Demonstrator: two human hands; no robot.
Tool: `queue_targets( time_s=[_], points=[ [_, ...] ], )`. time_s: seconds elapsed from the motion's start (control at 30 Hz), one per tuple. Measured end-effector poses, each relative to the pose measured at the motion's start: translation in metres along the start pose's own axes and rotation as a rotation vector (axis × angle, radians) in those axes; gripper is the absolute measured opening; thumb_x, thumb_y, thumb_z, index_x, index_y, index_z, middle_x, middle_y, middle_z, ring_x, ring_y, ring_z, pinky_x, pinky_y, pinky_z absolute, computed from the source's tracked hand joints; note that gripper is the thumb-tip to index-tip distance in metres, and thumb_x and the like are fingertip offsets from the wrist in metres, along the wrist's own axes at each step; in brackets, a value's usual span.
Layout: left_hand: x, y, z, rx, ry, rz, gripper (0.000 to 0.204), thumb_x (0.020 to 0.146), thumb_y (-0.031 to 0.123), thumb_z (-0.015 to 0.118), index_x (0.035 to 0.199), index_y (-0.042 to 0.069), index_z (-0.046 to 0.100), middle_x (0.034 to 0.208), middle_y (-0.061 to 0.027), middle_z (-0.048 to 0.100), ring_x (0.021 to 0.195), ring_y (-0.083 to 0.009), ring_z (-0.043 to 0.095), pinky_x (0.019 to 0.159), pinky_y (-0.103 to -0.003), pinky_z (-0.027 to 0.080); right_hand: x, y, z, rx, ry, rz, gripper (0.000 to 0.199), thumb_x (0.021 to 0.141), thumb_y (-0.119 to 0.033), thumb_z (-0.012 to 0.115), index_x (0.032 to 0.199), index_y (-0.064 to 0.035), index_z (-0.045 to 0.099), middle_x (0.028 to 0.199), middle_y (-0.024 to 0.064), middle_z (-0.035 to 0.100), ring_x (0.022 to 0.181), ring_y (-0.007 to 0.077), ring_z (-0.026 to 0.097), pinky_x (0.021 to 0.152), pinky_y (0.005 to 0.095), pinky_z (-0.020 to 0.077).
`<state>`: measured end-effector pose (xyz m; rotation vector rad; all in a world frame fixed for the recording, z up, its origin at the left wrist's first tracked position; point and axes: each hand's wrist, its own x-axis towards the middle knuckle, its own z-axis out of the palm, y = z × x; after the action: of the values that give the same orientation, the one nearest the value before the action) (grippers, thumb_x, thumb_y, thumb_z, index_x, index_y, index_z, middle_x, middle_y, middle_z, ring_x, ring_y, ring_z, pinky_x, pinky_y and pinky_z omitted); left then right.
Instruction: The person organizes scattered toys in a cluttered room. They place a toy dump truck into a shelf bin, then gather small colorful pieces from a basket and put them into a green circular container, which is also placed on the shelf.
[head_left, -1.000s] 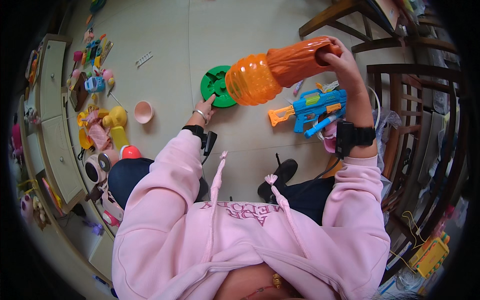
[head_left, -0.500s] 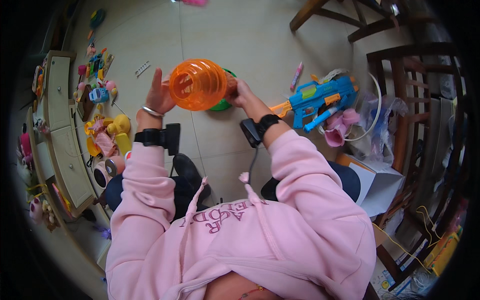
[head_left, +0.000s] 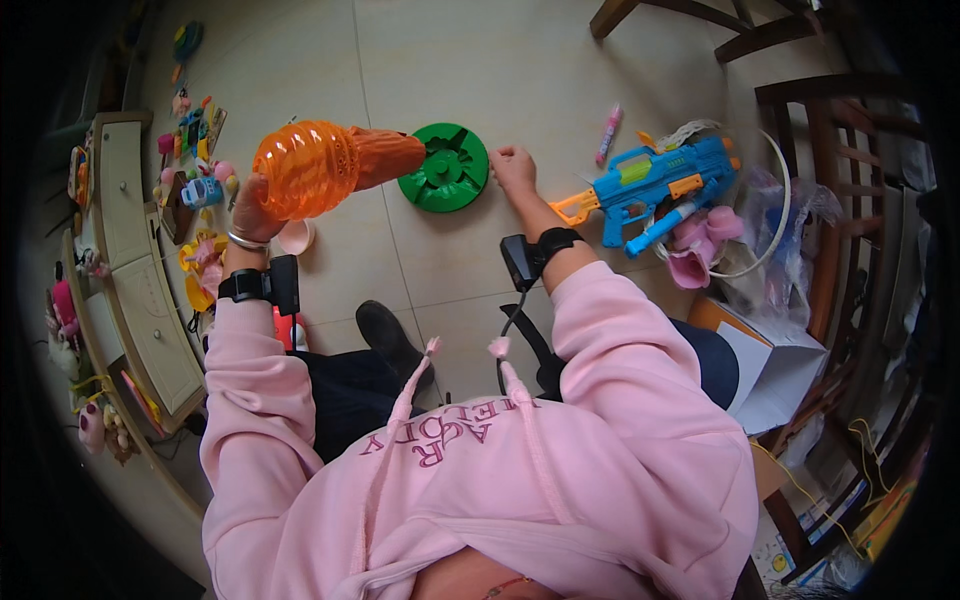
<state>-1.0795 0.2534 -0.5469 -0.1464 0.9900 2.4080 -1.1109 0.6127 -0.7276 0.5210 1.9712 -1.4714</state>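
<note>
A translucent orange, ribbed plastic toy hive (head_left: 310, 168) with a brown-orange trunk-like stem is tilted sideways in the air, stem pointing right. My left hand (head_left: 254, 213) grips its ribbed end from the lower left; some fingers are hidden behind it. On the floor under the stem's tip lies a round green plastic base (head_left: 445, 187) with cut-out slots and a raised centre. My right hand (head_left: 514, 170) is just right of the green base, fingers curled, with nothing visible in them.
A blue-and-orange toy gun (head_left: 655, 190), a pink marker (head_left: 609, 134) and clear plastic bags lie to the right, near wooden chairs (head_left: 830, 190). Small toys (head_left: 200, 190) are scattered left by a pale drawer cabinet (head_left: 130, 250). A white box (head_left: 765, 375) stands at my right.
The orange toy has moved left and turned from upright to sideways, showing its stem. My right hand has let go of it and moved right. The green base is now uncovered.
</note>
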Motion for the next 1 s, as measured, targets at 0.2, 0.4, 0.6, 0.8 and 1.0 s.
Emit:
queue_targets(
  time_s=[0.2,0.4,0.6,0.8,1.0],
  points=[
    [0.002,-0.008,-0.016,-0.105,0.127,-0.101,0.051,0.079,0.025,0.057,0.123,0.004,0.042,0.122,-0.011,0.05,0.111,-0.0258,0.049,0.095,-0.039,0.039,0.008,0.021,0.023,-0.421,0.281,-0.279,0.074,0.062,-0.042,0.073,0.117,-0.0038,0.042,0.096,0.0143,0.061,0.091,0.03,0.059,0.08,0.0376,0.0473],
    [-0.003,-0.028,-0.035,-0.144,0.135,0.003,0.059,0.08,0.041,0.055,0.127,0.008,0.041,0.128,-0.0096,0.045,0.118,-0.0266,0.042,0.099,-0.041,0.033,0.014,0.009,0.027,-0.284,0.222,-0.205,0.055,0.061,-0.031,0.071,0.104,-0.0016,0.053,0.094,0.0171,0.061,0.087,0.0319,0.059,0.077,0.037,0.0474],
    [-0.021,-0.027,-0.049,-0.169,0.22,0.152,0.06,0.08,0.041,0.055,0.127,0.008,0.04,0.129,-0.0095,0.044,0.119,-0.0268,0.041,0.1,-0.042,0.032,-0.006,-0.065,-0.015,0.069,0.053,-0.401,0.037,0.065,-0.022,0.066,0.094,-0.0012,0.06,0.082,0.0133,0.064,0.076,0.0223,0.061,0.071,0.0326,0.0483],
    [-0.016,-0.009,-0.04,-0.141,0.189,0.208,0.06,0.081,0.042,0.054,0.128,0.008,0.039,0.13,-0.0093,0.042,0.12,-0.027,0.04,0.1,-0.043,0.031,-0.063,-0.145,-0.066,0.376,-0.157,-0.644,0.034,0.081,-0.013,0.061,0.109,0.0021,0.052,0.093,0.0063,0.061,0.081,0.0116,0.057,0.072,0.0261,0.0486],
    [-0.004,-0.003,-0.032,-0.149,0.136,0.263,0.061,0.081,0.043,0.054,0.129,0.009,0.038,0.131,-0.0092,0.041,0.121,-0.0272,0.039,0.101,-0.044,0.03,-0.097,-0.165,-0.063,0.533,-0.137,-0.674,0.029,0.079,-0.011,0.06,0.104,0.0014,0.054,0.09,0.0079,0.063,0.078,0.0138,0.059,0.071,0.0264,0.0482]
  ],
)
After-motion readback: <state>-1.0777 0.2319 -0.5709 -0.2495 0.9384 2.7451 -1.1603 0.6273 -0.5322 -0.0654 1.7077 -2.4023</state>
